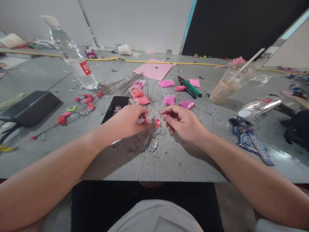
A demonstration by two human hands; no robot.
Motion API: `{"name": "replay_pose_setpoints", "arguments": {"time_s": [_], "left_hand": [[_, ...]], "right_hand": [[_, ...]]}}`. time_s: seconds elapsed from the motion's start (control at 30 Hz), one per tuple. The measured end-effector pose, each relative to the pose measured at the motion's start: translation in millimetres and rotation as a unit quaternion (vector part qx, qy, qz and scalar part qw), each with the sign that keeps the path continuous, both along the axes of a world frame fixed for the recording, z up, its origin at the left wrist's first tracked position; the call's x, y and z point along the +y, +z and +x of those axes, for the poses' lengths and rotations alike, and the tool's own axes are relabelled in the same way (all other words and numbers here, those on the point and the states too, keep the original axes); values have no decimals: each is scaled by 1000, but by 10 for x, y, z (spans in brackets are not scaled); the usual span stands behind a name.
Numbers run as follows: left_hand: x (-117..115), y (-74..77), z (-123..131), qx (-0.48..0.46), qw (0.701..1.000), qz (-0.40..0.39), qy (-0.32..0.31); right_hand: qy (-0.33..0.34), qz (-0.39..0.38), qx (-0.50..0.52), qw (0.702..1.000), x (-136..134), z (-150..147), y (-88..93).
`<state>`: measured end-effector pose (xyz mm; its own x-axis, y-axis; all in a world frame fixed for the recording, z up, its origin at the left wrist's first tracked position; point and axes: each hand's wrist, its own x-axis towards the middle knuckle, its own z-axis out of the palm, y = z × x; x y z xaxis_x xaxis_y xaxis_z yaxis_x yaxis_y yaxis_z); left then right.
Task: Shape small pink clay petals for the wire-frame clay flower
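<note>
My left hand [127,120] is closed on a small clear packet [145,121] with some pink clay inside, beside a dark phone [117,108]. Between the thumb and fingers of my right hand [184,124] is a small bit of pink clay [164,116]. In the gap between both hands lies a bent wire piece [151,143], with a red and pink clay shape [157,123] at its upper end. Just beyond my hands are packets of orange clay [138,95] and pink clay [169,99].
Green-handled pliers [191,88] lie behind the packets, near a pink sheet [154,69]. A water bottle [74,61] stands left, by thin wires [123,84]. On the right are a drink cup [227,85], a lying bottle [260,106] and keys [238,124].
</note>
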<state>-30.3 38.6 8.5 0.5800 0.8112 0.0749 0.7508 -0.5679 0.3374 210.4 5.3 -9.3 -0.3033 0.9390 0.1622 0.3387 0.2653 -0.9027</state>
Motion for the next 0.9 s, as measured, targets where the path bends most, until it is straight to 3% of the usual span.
{"name": "replay_pose_setpoints", "arguments": {"time_s": [0.23, 0.37, 0.5, 0.63, 0.77, 0.9], "left_hand": [[72, -94, -74, 9, 997, 33, -63], [108, -123, -50, -21, 999, 4, -28], [52, -34, -12, -113, 993, 32, -26], [-45, 30, 26, -231, 970, 36, -65], [-110, -4, 48, -287, 953, 23, -96], [-152, -37, 55, -316, 943, -9, -108]], "right_hand": [[-26, -45, 50, 997, 28, 9, 7], [-10, -101, 105, 989, 28, -8, 50], [-14, -163, 171, 972, 1, -30, 104], [-19, -120, 177, 977, -47, -57, 162], [-3, -50, 194, 980, -133, -81, 219], [-19, 34, 117, 992, -214, -95, 224]]}}
